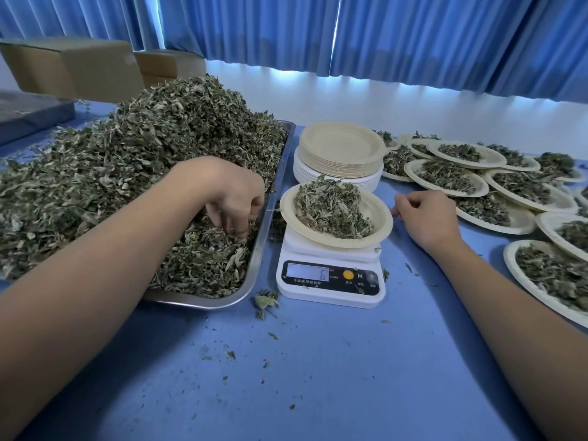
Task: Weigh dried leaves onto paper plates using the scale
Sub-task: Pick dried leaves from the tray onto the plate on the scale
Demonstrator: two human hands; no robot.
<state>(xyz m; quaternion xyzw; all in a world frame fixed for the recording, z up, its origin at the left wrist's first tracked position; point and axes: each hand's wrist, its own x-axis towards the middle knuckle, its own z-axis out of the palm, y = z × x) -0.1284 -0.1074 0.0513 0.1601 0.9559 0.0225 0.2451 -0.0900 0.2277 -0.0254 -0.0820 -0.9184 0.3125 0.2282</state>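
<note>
Your left hand (235, 198) is pinching leaves (127, 154) in one tray (269, 218); your right hand (426, 218) is lying slack, empty, beside one plate (381, 224).

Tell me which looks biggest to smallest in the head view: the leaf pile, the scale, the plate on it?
1. Leaf pile, by far.
2. Scale and plate look about equally wide, so no ranking between them.

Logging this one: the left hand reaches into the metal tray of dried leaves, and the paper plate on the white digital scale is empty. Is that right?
Not quite. The head view shows the cream paper plate on the white digital scale holding a heap of dried green leaves, not empty. The left hand does reach into the shiny metal tray of dried leaves.
</note>
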